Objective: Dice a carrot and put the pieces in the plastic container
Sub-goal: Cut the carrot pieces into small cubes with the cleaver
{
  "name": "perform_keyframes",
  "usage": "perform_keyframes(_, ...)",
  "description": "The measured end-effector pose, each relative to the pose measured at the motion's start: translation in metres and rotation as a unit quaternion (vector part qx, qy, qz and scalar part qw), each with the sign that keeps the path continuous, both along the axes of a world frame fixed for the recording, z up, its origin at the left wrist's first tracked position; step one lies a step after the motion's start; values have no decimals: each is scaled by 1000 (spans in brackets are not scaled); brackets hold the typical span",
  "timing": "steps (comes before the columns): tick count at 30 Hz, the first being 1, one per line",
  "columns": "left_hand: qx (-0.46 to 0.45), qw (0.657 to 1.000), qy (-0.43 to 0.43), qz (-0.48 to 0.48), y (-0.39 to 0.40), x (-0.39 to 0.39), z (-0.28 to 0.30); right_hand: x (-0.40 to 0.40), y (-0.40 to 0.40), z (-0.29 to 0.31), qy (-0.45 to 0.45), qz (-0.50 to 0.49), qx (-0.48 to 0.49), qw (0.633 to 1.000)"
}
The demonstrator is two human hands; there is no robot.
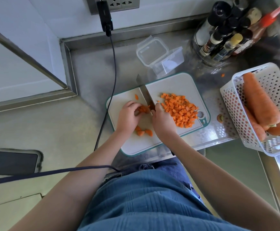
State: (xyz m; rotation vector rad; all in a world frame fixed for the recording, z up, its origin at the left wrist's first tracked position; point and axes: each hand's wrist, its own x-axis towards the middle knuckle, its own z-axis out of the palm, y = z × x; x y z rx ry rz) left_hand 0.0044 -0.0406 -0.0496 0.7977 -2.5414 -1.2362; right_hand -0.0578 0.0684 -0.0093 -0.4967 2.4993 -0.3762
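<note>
Left-hand fingers (136, 108) pin orange carrot strips (144, 108) on the white teal-rimmed cutting board (174, 84); steel knife blade (145, 92) just right of them, diced carrot heap (180, 110) further right, clear plastic container (152, 52) beyond.

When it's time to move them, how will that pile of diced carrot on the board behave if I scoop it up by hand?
The pile of diced carrot is many small loose cubes, so it will probably scatter and spill between fingers. One stray piece already lies on the counter. The cubes look firm, unlikely to squash. Sliding them off the cutting board into the plastic container seems easier.
</note>
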Motion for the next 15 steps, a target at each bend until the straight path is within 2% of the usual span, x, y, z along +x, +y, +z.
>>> perform_keyframes(5,19,1000,5,0,-1,4,0,7,16,11,-10,-57,-79,995)
perform_keyframes(8,16,1000,12,3,-2,9,0,13,10,12,-6,-45,-108,993)
perform_keyframes(15,-2,1000,-10,-7,-4,5,-1,17,-4,-3,-19,-20,-47,999)
